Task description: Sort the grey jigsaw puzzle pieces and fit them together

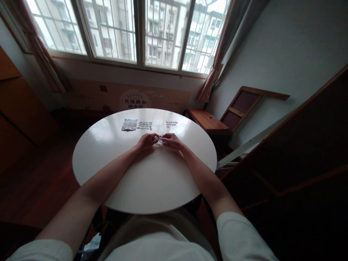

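Both my hands rest near the middle of a round white table (122, 181). My left hand (146, 140) and my right hand (171, 140) are curled, fingertips pinched together over a small cluster of jigsaw puzzle pieces (160, 140) between them. Farther back lie a small colourful picture card (129, 124), a group of loose puzzle pieces (144, 125) and a smaller group of pieces (171, 124). Whether each hand holds a separate piece is too small to tell.
A wide barred window (130, 32) with curtains is behind the table. A cardboard box (127, 97) with printed characters stands under it. A low wooden bench (208, 121) and a leaning wooden frame (241, 107) are at the right. Dark wooden furniture (299, 163) fills the right side.
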Motion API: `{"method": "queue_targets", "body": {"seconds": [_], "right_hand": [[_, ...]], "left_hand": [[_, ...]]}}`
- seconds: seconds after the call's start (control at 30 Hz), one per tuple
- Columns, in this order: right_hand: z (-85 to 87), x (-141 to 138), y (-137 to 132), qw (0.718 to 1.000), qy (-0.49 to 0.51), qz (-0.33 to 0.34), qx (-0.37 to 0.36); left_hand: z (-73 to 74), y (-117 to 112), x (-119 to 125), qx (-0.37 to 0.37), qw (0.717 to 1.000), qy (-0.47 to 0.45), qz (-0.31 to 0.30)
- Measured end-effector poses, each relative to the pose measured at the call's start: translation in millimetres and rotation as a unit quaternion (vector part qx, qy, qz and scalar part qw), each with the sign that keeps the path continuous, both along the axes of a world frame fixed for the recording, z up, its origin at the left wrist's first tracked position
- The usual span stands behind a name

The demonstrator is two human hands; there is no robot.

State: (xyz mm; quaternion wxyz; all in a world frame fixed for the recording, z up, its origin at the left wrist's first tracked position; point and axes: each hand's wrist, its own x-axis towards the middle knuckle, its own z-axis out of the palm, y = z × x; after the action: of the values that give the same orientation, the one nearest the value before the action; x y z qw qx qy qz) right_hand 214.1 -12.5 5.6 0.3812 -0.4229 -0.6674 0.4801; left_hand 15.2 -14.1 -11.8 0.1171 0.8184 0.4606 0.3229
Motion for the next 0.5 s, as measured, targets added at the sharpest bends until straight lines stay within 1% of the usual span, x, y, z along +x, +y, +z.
{"method": "queue_targets", "body": {"seconds": [0.3,0.5], "right_hand": [[0.4,0.6,1.7,1.0,-0.022,-0.008,0.017],[-4.1,1.5,5.0,1.0,-0.013,-0.004,0.015]], "left_hand": [[-0.4,1.2,0.2,0.003,1.0,0.005,0.009],[0.6,0.5,0.5,0.004,1.0,0.007,0.006]]}}
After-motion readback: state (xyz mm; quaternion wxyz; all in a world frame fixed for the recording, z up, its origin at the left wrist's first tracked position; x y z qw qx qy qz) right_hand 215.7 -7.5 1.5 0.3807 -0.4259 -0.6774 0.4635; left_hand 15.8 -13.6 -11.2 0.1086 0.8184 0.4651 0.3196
